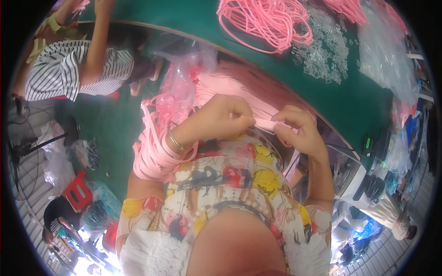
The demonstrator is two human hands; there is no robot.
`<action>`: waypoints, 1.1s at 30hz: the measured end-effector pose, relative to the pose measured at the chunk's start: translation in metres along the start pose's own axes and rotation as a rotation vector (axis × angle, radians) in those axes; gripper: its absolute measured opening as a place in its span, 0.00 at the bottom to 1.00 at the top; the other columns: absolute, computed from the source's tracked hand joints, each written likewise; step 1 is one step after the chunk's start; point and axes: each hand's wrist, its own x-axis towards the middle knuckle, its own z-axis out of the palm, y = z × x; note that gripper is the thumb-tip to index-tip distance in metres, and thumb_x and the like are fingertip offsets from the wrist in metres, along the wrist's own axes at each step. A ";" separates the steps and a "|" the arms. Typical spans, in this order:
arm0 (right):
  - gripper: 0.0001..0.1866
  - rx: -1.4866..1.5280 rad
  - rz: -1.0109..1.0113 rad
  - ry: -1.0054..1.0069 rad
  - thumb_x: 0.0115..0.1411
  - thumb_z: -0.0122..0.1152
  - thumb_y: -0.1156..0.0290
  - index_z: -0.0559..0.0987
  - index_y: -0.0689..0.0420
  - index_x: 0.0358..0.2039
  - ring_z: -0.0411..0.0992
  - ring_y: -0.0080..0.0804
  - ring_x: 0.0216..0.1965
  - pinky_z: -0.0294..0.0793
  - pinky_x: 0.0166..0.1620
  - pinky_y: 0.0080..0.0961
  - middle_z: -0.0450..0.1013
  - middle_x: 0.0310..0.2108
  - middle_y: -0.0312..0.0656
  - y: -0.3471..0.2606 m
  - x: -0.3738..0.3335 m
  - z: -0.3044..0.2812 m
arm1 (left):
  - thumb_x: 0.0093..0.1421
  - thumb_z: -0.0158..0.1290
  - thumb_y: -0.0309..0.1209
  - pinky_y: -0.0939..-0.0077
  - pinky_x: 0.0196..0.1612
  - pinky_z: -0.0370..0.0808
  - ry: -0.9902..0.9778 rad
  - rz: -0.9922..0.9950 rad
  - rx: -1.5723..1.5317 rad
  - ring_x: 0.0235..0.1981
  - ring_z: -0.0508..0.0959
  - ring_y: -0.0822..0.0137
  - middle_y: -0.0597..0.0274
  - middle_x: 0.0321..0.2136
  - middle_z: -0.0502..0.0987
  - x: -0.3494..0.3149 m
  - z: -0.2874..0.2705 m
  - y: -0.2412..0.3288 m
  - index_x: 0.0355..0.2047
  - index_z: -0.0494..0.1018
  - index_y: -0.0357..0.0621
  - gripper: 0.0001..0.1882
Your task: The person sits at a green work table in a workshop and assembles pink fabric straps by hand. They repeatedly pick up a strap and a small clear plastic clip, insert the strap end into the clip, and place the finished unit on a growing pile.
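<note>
A short stretch of pink strap (265, 124) runs between my two hands in front of my body. My left hand (220, 117) pinches one end of it between thumb and fingers. A little to the right, my right hand (300, 131) closes on the other end with curled fingers. Many loops of pink strap (154, 158) hang around my left forearm, below a bangle at the wrist. More pink straps (225, 89) lie in a heap just beyond my hands. Whether a small fastener sits in my fingers is too small to tell.
On the green table (354, 110) lie a tangle of pink straps (264, 23), a pile of small clear plastic pieces (324, 46) and a clear plastic bag (386, 55). A person in a striped top (83, 66) works at far left. A red stool (77, 191) stands on the floor.
</note>
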 end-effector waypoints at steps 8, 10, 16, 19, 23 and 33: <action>0.06 0.313 0.109 -0.003 0.55 0.60 0.77 0.80 0.66 0.30 0.67 0.15 0.22 0.66 0.25 0.16 0.72 0.23 0.35 -0.015 -0.012 0.004 | 0.56 0.56 0.28 0.81 0.28 0.68 -0.158 0.260 0.024 0.27 0.72 0.76 0.62 0.27 0.75 -0.001 0.001 0.012 0.23 0.76 0.35 0.09; 0.05 0.296 0.117 -0.003 0.55 0.59 0.77 0.81 0.66 0.29 0.67 0.15 0.22 0.65 0.25 0.16 0.72 0.21 0.34 -0.018 -0.015 0.004 | 0.56 0.56 0.28 0.82 0.28 0.67 -0.192 0.266 0.035 0.26 0.72 0.76 0.62 0.27 0.75 -0.001 0.001 0.014 0.22 0.75 0.35 0.09; 0.03 -0.075 -0.072 0.011 0.49 0.62 0.76 0.81 0.61 0.24 0.65 0.21 0.24 0.64 0.29 0.23 0.70 0.17 0.34 -0.020 -0.018 -0.002 | 0.57 0.56 0.29 0.82 0.27 0.68 -0.221 0.260 0.145 0.26 0.72 0.76 0.62 0.27 0.75 0.005 -0.002 0.014 0.23 0.76 0.35 0.10; 0.01 -0.143 -0.176 0.103 0.45 0.61 0.76 0.79 0.60 0.21 0.65 0.25 0.27 0.63 0.34 0.25 0.68 0.18 0.35 -0.011 -0.020 0.000 | 0.59 0.55 0.32 0.82 0.29 0.68 -0.193 0.146 0.123 0.28 0.72 0.77 0.63 0.26 0.75 0.009 -0.001 0.013 0.25 0.76 0.35 0.11; 0.01 0.022 -0.075 0.148 0.44 0.59 0.78 0.76 0.61 0.19 0.65 0.26 0.30 0.63 0.36 0.26 0.67 0.20 0.36 -0.005 -0.025 -0.001 | 0.63 0.51 0.38 0.82 0.33 0.67 -0.197 -0.008 0.007 0.30 0.71 0.78 0.66 0.26 0.74 0.013 -0.003 0.016 0.30 0.75 0.35 0.15; 0.02 0.169 -0.027 0.161 0.45 0.59 0.78 0.75 0.61 0.19 0.66 0.27 0.30 0.63 0.37 0.25 0.68 0.22 0.37 0.002 -0.030 -0.005 | 0.66 0.46 0.40 0.83 0.35 0.66 -0.250 0.029 -0.081 0.31 0.68 0.80 0.71 0.26 0.70 0.029 0.000 0.011 0.30 0.71 0.38 0.16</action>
